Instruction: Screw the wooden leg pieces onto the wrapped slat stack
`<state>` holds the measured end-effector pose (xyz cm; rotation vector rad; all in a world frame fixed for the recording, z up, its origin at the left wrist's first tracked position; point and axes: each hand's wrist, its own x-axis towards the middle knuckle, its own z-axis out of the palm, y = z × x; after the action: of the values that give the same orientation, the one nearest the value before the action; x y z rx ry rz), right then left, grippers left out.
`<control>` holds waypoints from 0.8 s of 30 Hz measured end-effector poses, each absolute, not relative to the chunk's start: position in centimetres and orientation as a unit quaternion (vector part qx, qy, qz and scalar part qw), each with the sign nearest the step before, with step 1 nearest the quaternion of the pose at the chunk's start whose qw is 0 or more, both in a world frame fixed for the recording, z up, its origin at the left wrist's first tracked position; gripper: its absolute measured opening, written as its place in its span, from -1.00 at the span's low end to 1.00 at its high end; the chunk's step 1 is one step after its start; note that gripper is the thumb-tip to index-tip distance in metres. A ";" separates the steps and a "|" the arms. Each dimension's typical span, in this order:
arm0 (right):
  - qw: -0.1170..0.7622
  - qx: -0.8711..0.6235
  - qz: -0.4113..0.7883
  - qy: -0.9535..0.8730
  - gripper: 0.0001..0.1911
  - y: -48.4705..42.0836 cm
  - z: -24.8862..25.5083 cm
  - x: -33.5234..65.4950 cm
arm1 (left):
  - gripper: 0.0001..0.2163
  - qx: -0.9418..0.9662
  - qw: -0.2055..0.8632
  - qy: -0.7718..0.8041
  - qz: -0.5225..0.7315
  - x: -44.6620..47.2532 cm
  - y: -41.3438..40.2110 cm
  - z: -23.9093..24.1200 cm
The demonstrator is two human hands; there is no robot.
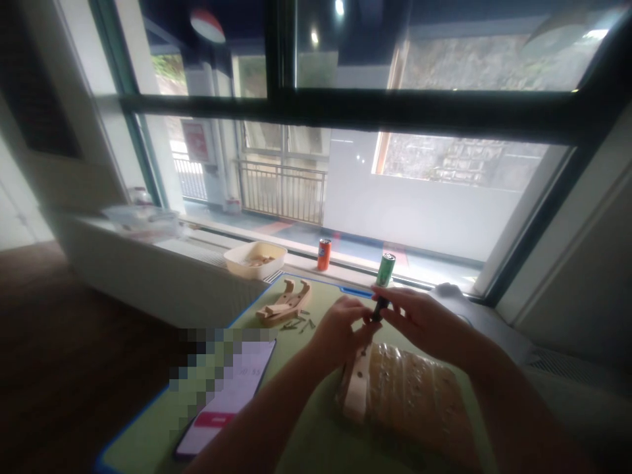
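Note:
Both my hands meet over the right half of the table, around a short, upright black handle [380,308]. My left hand [345,326] pinches it low down with thumb and fingertips. Higher up, the fingers of my right hand [412,316] close on the same handle. Its lower end is hidden behind my left fingers, so I cannot tell what kind of tool it is. Just below lies a pale wooden strip [356,388] with dark holes, along the left side of a brown slatted panel [415,395] that looks shiny, as if wrapped in plastic.
Curved wooden pieces [286,304] and several screws [299,324] lie left of my hands. A phone [237,385] rests nearer me. Along the sill stand a cream tub [241,266], an orange can [323,255] and a green can [386,268], before a large window.

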<state>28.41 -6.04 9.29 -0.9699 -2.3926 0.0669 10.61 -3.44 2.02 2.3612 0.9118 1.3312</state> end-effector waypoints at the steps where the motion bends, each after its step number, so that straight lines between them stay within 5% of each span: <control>1: 0.281 -0.355 0.034 -0.891 -0.60 -5.9 9.3 28.5 | -0.89 0.816 0.149 0.315 0.461 10.5 -3.5 1.8; 18: 0.306 -0.418 -0.041 -0.854 -0.77 -5.7 9.0 27.2 | -0.85 0.773 0.234 0.350 0.475 10.9 -4.3 0.1; 24: 0.296 -0.447 -0.010 -0.844 -0.63 -5.6 8.5 27.2 | -0.80 0.728 0.255 0.414 0.484 10.8 -4.4 -0.2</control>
<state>27.18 -5.60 8.55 -1.1894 -2.2450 -0.0268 10.83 -4.40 -0.21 1.9760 1.1236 1.3138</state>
